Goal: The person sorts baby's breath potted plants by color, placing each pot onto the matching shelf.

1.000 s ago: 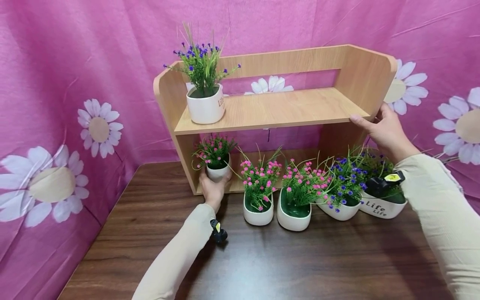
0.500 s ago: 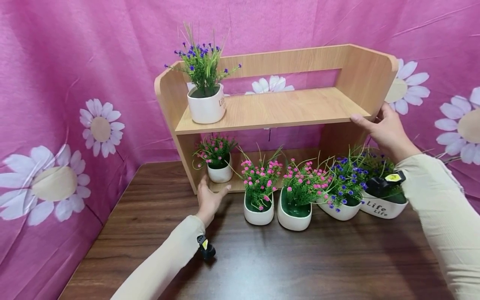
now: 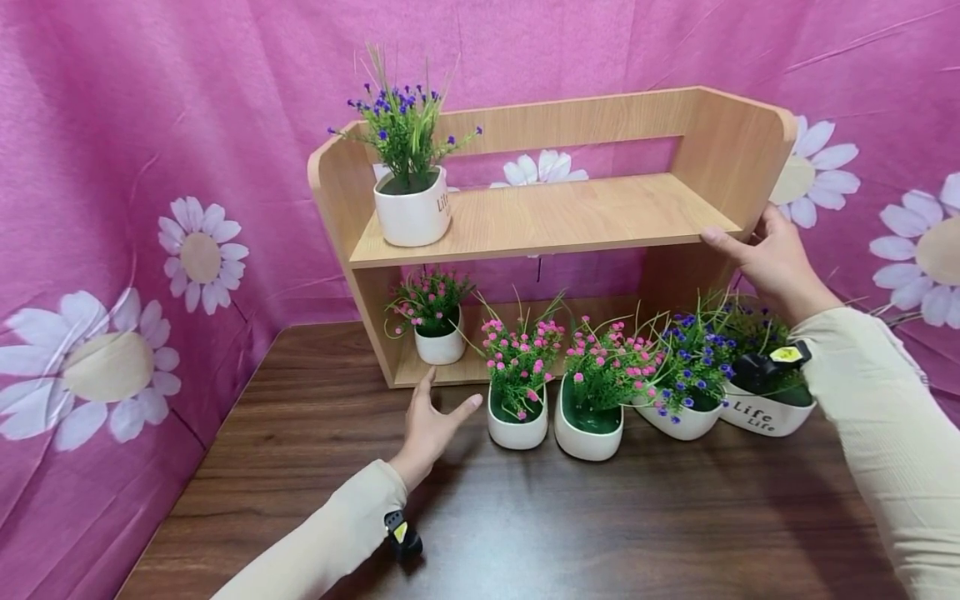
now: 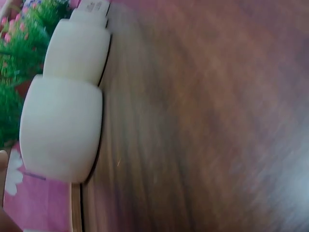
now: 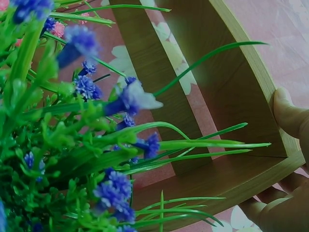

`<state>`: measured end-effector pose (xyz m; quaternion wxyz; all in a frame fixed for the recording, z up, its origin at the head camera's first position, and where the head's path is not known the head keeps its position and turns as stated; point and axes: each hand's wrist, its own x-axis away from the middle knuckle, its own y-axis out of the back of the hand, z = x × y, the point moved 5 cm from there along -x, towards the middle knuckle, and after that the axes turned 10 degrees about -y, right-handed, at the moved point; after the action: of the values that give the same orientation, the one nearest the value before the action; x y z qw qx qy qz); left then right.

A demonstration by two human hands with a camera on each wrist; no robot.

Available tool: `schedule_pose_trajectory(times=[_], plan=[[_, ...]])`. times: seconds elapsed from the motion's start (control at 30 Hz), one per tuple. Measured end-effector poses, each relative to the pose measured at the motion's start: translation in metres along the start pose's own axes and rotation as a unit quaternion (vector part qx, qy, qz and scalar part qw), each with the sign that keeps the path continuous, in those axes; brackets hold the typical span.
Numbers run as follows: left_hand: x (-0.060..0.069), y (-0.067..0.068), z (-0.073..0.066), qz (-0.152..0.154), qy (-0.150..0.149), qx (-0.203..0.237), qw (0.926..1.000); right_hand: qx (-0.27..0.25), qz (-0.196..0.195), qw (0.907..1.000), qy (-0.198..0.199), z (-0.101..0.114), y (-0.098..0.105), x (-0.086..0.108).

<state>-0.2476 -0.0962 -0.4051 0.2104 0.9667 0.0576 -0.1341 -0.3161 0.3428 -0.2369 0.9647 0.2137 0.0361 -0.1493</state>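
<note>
At the right of the head view my right hand [image 3: 780, 265] grips the right side panel of a two-tier wooden shelf [image 3: 570, 212]. The right wrist view shows its thumb [image 5: 288, 115] on the panel's edge and its fingers curled round the other side. My left hand [image 3: 426, 433] is over the table before the shelf, fingers spread, holding nothing. Just beyond it, a white pot of pink flowers [image 3: 440, 343] sits on the lower tier at the left. Right of that hand stands another pink-flowered pot [image 3: 517, 423], apart from the fingers.
A purple-flowered pot [image 3: 412, 212] stands on the upper tier's left end. Along the shelf's front, on the dark wooden table [image 3: 570, 533], are a second pink-flowered pot [image 3: 590, 433], a blue-flowered pot [image 3: 684, 421] and a pot marked "Life" [image 3: 765, 417]. A pink curtain [image 3: 247, 100] hangs behind.
My left hand has let go of the pink-flowered pot on the lower tier and drawn back toward the near side, its fingers spreading. The right hand stays on the shelf.
</note>
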Motion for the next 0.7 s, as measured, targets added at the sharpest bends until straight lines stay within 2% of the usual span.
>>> schedule_pose_trajectory(times=[0.2,0.47,0.7], plan=[[0.015,-0.011,-0.008,0.026,-0.012,0.018,0.9994,-0.014,0.006,0.9999,-0.002,0.000,0.000,0.000],[0.034,-0.034,-0.016,0.055,-0.013,0.049,0.9972,-0.019,0.006,0.9998,-0.002,0.002,0.000,0.002],[0.040,-0.051,-0.019,0.060,-0.040,0.066,0.9952,-0.012,0.002,0.9999,-0.001,0.001,-0.001,0.002]])
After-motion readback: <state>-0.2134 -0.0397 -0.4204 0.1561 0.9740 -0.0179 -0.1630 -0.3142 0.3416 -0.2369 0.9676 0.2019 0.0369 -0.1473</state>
